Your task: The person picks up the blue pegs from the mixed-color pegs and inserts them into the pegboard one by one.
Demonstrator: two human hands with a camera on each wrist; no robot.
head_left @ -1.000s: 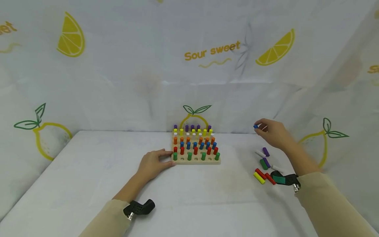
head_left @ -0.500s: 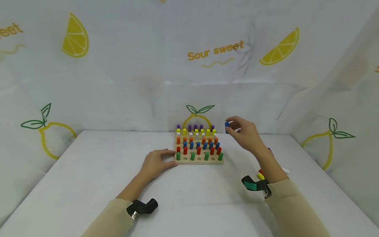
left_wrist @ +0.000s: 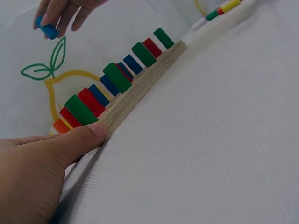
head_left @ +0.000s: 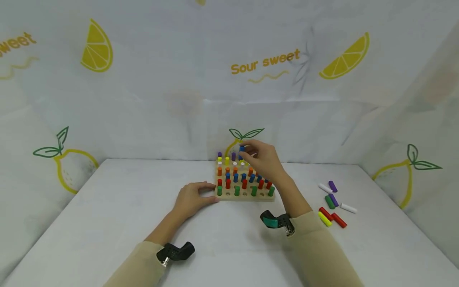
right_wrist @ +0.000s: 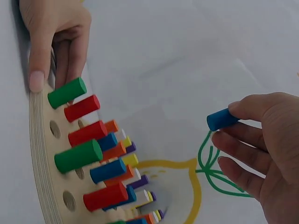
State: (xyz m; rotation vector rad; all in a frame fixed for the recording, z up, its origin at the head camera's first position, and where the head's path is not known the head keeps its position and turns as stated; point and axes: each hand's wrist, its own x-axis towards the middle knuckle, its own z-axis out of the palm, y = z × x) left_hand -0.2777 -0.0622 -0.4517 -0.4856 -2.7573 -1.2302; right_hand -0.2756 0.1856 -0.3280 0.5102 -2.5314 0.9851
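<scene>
A wooden pegboard (head_left: 247, 199) stands on the white table, with rows of green, red, blue, orange, white, yellow and purple pegs upright in its holes. Several holes show bare in the front rows. At its front left corner my left hand (head_left: 191, 199) holds the board, thumb (left_wrist: 96, 132) against the front edge and fingers along the left side. Above the back rows, my right hand (head_left: 263, 157) pinches a blue peg (right_wrist: 220, 120) between thumb and fingertips. In the right wrist view the peg is clear of the board. My right hand covers part of the back right pegs in the head view.
Loose pegs lie to the right of the board: a yellow peg (head_left: 324, 219), red pegs (head_left: 338, 220), a green peg (head_left: 329, 202), purple pegs (head_left: 333, 186) and white pegs (head_left: 348, 208). A white lemon-print cloth (head_left: 161, 79) hangs behind the table.
My right hand has carried the blue peg leftward from beyond the loose pegs to above the back of the board. The left hand keeps its hold on the board's corner.
</scene>
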